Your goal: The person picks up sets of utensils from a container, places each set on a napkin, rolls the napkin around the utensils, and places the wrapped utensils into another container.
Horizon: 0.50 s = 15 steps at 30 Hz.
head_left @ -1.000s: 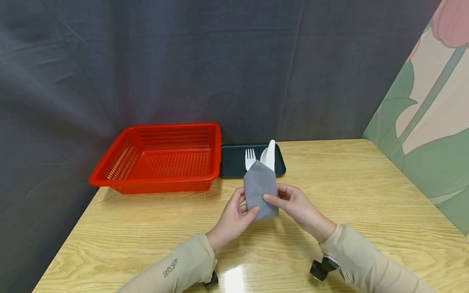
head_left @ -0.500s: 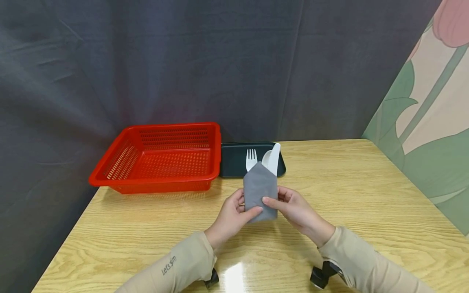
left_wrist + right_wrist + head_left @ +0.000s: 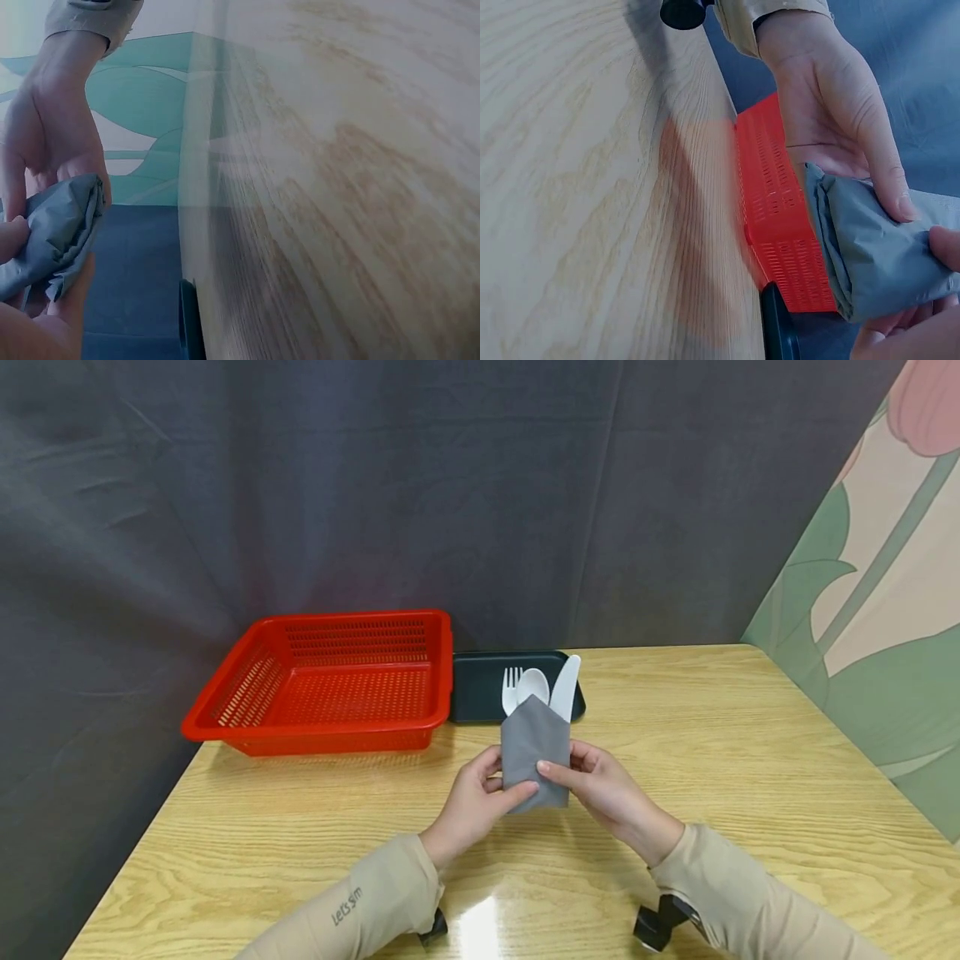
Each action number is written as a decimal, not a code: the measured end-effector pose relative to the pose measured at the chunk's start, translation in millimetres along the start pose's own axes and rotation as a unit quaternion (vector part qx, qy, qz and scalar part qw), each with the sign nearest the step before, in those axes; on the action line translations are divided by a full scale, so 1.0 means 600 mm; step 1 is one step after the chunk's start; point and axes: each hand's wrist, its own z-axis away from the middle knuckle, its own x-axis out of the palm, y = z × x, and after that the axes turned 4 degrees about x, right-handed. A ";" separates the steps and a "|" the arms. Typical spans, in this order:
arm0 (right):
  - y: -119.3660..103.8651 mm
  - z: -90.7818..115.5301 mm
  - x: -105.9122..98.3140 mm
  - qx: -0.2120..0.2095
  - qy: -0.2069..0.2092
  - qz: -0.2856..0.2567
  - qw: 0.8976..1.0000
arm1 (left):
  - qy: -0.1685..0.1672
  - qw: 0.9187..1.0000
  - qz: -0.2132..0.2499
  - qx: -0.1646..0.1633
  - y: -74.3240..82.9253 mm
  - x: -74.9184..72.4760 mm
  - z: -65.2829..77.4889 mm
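Observation:
A folded grey napkin pouch (image 3: 534, 752) is held up over the table, its pointed flap facing me. Out of its top stand a white fork (image 3: 511, 687) at the left, a white spoon (image 3: 533, 685) overlapping it, and a white knife (image 3: 566, 687) leaning right. My left hand (image 3: 474, 800) grips the pouch's lower left side, thumb across the front. The right hand (image 3: 611, 789) pinches its right edge, thumb on the front and fingers behind. In the right wrist view the napkin's (image 3: 885, 251) folded layers show at its bottom end; the cutlery handles are hidden inside.
A red perforated basket (image 3: 318, 739) stands at the back left of the wooden table (image 3: 712, 760). Beside it lies a dark tray (image 3: 476, 689), partly behind the cutlery. A dark curtain (image 3: 420, 502) hangs behind, and a flower-patterned panel (image 3: 892, 577) borders the right.
The spoon has shifted left, from beside the knife to against the fork, and now shows its whole bowl. The knife tilts further right. Both hands keep hold of the napkin pouch.

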 end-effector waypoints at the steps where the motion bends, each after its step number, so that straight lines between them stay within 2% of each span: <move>1: 0.000 0.000 0.000 0.003 0.002 -0.002 1.000 | -0.001 1.000 -0.002 -0.001 0.000 0.000 0.000; 8: 0.002 -0.004 -0.002 0.015 -0.008 0.019 1.000 | -0.007 1.000 -0.002 -0.010 -0.002 -0.009 -0.006; 15: 0.007 -0.004 -0.004 -0.008 -0.001 0.089 0.996 | -0.014 1.000 -0.002 -0.023 -0.001 -0.014 -0.005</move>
